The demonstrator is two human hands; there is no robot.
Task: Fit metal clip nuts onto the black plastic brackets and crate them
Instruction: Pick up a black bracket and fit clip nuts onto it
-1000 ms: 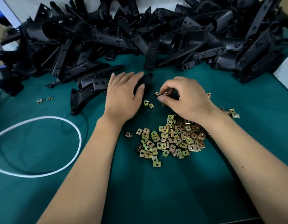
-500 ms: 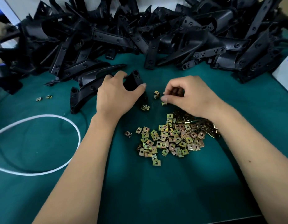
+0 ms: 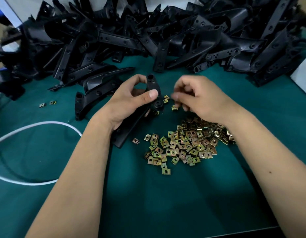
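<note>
A white cord loops across the green table mat.

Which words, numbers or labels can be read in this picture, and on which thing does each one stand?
None can be read.
Black plastic brackets: holes and moulded ribs only, no lettering that I can make out.
Metal clip nuts: no stamped marks visible; too small to tell.
White box at the right edge: a blue patch, cut off by the frame, no text legible.
</note>
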